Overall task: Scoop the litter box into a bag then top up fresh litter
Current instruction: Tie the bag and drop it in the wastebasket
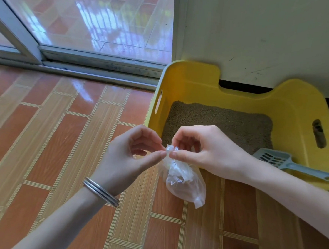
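Two bare forearms, sleeveless, stacked silver bangles [101, 191] on left wrist

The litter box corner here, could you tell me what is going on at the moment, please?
A person is pinching the top of a small clear plastic bag with both the left hand and the right hand, holding it just above the tiled floor. Something dark sits in the bag. The grey scoop rests on the near rim of the yellow litter box, which holds litter.
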Demonstrator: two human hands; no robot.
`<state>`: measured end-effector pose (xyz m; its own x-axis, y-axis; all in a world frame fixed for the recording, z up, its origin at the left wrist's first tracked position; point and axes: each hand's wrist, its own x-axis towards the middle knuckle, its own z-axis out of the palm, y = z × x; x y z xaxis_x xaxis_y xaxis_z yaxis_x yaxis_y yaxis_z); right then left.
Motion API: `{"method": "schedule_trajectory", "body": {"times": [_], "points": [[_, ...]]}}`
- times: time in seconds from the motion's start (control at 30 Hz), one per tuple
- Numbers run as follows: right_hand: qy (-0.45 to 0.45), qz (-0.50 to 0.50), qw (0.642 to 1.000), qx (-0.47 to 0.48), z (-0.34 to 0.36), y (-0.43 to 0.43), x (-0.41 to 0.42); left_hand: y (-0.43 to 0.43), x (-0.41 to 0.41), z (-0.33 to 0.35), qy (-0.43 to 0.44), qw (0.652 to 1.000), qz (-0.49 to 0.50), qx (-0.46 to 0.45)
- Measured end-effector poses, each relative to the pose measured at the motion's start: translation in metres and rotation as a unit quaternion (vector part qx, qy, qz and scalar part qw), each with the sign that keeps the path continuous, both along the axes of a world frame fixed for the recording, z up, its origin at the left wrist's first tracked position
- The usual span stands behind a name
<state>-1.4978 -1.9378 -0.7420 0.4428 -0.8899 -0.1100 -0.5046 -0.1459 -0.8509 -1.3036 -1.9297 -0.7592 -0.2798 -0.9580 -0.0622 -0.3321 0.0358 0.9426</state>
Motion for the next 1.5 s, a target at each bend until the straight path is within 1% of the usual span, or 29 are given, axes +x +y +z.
{"method": "schedule_trajectory", "body": {"times": [0.03, 0.07, 0.13, 0.17, 0.23, 0.3, 0.43, 0.5, 0.57, 0.7, 0.83, 0.9, 1.0, 1.17, 1.3, 1.5], "points": [[0.004, 0.003, 1.0, -0.003, -0.002, -0.002, 0.003, 0.0, 0.006, -0.002, -0.05, 0.998, -0.006, -0.028], [0.01, 0.006, 1.0, -0.004, -0.004, -0.004, 0.006, 0.0, 0.013, -0.005, -0.122, 0.99, -0.009, -0.075], [0.03, 0.02, 0.999, -0.007, -0.005, -0.009, 0.013, 0.003, 0.027, -0.009, -0.284, 0.944, -0.003, -0.168], [0.041, 0.025, 0.999, -0.009, -0.004, -0.012, 0.016, 0.004, 0.033, -0.011, -0.34, 0.922, 0.003, -0.186], [0.059, 0.028, 0.998, -0.005, 0.006, -0.02, 0.023, 0.007, 0.045, -0.007, -0.406, 0.898, 0.011, -0.17], [0.073, 0.032, 0.997, 0.007, 0.019, -0.028, 0.03, 0.014, 0.055, 0.003, -0.458, 0.879, 0.011, -0.127], [0.119, 0.058, 0.991, 0.027, 0.062, -0.039, 0.049, 0.033, 0.068, 0.052, -0.551, 0.834, -0.009, -0.042], [0.149, 0.075, 0.986, 0.017, 0.096, -0.041, 0.058, 0.039, 0.074, 0.09, -0.563, 0.827, -0.013, -0.014], [0.169, 0.102, 0.98, -0.008, 0.138, -0.04, 0.067, 0.042, 0.078, 0.135, -0.553, 0.833, -0.007, -0.013], [0.175, 0.154, 0.972, -0.039, 0.242, -0.045, 0.086, 0.046, 0.081, 0.244, -0.51, 0.857, 0.017, -0.071], [0.177, 0.201, 0.961, -0.07, 0.357, -0.055, 0.106, 0.051, 0.089, 0.353, -0.491, 0.865, 0.047, -0.095], [0.172, 0.213, 0.958, -0.084, 0.413, -0.061, 0.117, 0.053, 0.095, 0.405, -0.489, 0.864, 0.075, -0.095], [0.156, 0.221, 0.96, -0.073, 0.494, -0.065, 0.134, 0.062, 0.105, 0.482, -0.495, 0.858, 0.107, -0.081], [0.135, 0.26, 0.952, -0.084, 0.613, -0.059, 0.16, 0.082, 0.126, 0.592, -0.506, 0.847, 0.151, -0.066], [0.115, 0.286, 0.945, -0.113, 0.68, -0.049, 0.187, 0.098, 0.15, 0.658, -0.511, 0.835, 0.194, -0.068], [0.095, 0.293, 0.939, -0.154, 0.735, -0.024, 0.233, 0.133, 0.199, 0.723, -0.505, 0.82, 0.256, -0.081]]}}
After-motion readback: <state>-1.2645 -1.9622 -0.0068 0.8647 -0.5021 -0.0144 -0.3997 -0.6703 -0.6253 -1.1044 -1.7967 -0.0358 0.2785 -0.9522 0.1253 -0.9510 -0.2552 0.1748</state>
